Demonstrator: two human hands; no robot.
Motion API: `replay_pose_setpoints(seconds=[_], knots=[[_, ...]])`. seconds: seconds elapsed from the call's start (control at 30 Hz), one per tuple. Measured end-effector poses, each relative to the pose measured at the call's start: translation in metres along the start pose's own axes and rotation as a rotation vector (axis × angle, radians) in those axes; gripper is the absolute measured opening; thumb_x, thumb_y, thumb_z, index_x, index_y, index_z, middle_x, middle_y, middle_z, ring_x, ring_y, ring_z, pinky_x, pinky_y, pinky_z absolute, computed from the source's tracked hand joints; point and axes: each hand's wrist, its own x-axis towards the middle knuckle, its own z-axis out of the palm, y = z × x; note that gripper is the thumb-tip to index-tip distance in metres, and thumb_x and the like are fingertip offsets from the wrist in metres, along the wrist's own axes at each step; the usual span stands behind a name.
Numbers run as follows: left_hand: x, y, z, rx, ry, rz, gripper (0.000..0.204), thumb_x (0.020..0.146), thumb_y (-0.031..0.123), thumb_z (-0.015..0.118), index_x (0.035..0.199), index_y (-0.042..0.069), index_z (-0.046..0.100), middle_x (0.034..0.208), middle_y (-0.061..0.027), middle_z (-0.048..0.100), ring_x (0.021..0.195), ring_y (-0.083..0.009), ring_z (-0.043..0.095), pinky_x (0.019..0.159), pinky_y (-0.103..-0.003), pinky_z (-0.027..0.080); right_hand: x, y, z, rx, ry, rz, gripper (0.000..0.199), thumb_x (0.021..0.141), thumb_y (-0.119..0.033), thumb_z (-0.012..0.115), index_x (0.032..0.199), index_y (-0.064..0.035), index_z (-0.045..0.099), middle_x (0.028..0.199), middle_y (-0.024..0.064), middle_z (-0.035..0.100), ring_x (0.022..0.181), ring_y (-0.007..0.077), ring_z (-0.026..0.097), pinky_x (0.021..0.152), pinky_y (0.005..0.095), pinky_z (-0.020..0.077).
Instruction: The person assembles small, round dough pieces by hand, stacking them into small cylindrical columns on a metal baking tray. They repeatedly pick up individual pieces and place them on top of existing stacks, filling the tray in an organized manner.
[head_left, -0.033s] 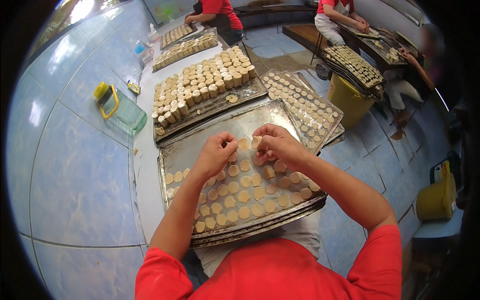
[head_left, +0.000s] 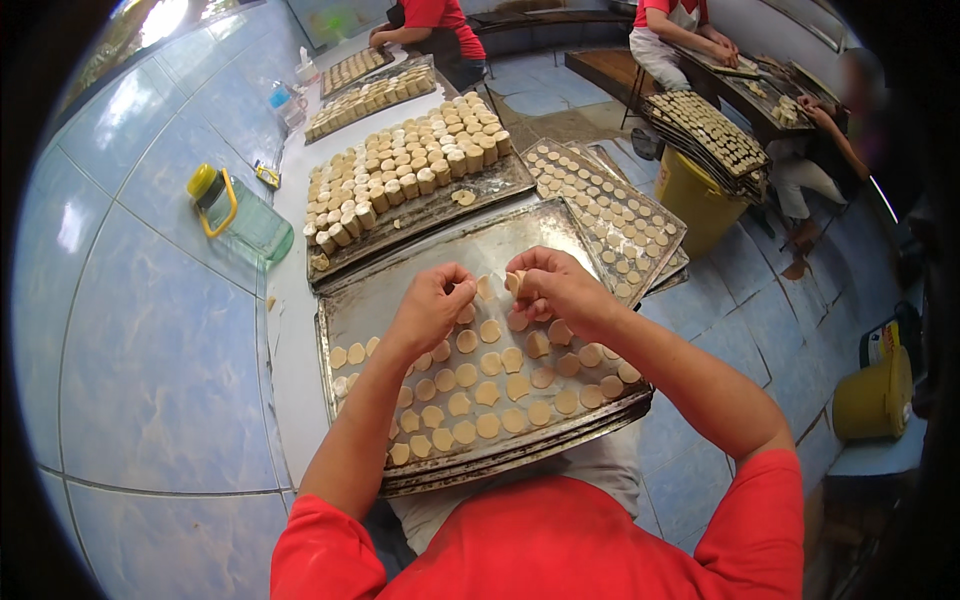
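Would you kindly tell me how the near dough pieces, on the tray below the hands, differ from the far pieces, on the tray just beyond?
The near pieces are thin discs; the far pieces are thick cylinders. The near pieces mostly lie flat; the far pieces mostly stand upright, packed closely. Both are pale and roundish.

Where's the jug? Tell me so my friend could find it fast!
Find the blue tiled wall on the left, with the white table running along it. Between the wall and the tray packed with dough pieces is a see-through greenish jug. It has a yellow lid and a big yellow handle; the clear bottle farther along shows blue instead.
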Motion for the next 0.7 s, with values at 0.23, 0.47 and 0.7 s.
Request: replay_pose_setpoints(seconds=[0.23,0.47,0.7], knots=[[-0.002,0.012,0.004,0.388,0.074,0.186,0.029,0.101,0.026,0.076,0.099,-0.003,0.073,0.093,-0.0054,0.068,0.077,-0.0113,0.061,0.069,-0.031,0.052,0.003,0.0,-0.006,-0.077,0.046,-0.076,0.027,0.099,-0.004,0.072,0.124,-0.0013,0.062,0.11,0.0071,0.067,0.089,0.0138,0.069,0.068,0.024,0.0542],[0.016,0.027,0.02,0.033,-0.11,0.107,0.03,0.1,0.029,0.078,0.1,-0.001,0.077,0.098,-0.0112,0.07,0.08,-0.0195,0.068,0.076,-0.036,0.055,-0.007,-0.007,-0.018,-0.156,-0.04,-0.132,0.038,0.101,-0.017,0.077,0.13,0.0025,0.062,0.109,0.0095,0.071,0.09,0.0143,0.071,0.073,0.026,0.0566],[0.027,0.031,0.032,0.322,-0.074,0.143,0.031,0.1,0.027,0.075,0.105,-0.004,0.076,0.098,-0.0091,0.068,0.085,-0.0174,0.063,0.077,-0.035,0.054,-0.019,-0.011,-0.034,-0.228,0.057,-0.144,0.038,0.097,-0.017,0.077,0.126,0.0053,0.066,0.101,0.0101,0.073,0.087,0.0165,0.074,0.073,0.0286,0.0587]])
